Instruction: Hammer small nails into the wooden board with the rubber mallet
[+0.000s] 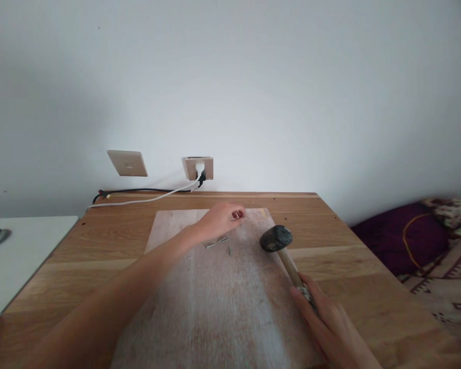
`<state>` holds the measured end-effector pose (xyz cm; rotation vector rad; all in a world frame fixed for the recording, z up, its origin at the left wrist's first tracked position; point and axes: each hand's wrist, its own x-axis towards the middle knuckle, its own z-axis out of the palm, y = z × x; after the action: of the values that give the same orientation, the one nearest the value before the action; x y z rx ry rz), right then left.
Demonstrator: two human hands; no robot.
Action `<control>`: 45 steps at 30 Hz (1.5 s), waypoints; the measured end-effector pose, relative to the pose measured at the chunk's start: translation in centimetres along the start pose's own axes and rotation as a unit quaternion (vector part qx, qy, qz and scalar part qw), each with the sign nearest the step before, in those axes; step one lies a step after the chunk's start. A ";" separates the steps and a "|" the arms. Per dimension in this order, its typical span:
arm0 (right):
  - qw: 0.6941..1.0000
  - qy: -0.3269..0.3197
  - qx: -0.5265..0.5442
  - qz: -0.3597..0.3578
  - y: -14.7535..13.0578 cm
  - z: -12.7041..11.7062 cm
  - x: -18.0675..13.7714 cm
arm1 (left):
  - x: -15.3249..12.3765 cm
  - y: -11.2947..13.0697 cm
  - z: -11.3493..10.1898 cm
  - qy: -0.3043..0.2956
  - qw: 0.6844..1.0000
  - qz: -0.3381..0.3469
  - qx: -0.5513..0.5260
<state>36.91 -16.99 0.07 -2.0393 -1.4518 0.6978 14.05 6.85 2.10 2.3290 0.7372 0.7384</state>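
One hammer (282, 246) lies across the right part of one pale board (215, 307) on the wooden bench (100, 241); its dark head rests on the board and its wooden handle runs back into the right hand (326, 320), whose fingers are curled around the handle's end; the left hand (221, 220) reaches over the board's far part, fingers drawn in as if pinching something small, though what it holds cannot be told; about three nails (218, 243) lie loose on the board just beneath that hand; on the wall behind sit two plates, one switch (127, 163) and one socket (198, 168) with two cables (146, 195) plugged in, one white, one black.
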 end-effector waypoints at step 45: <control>0.996 -0.041 -0.041 -0.062 -3.9 -1.8 5.2 | 3.4 -1.3 4.9 -0.033 0.994 -0.074 -0.068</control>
<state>37.04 -11.25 3.50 -1.9816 -1.6631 0.6889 19.16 8.17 -1.00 2.1404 0.7949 0.6231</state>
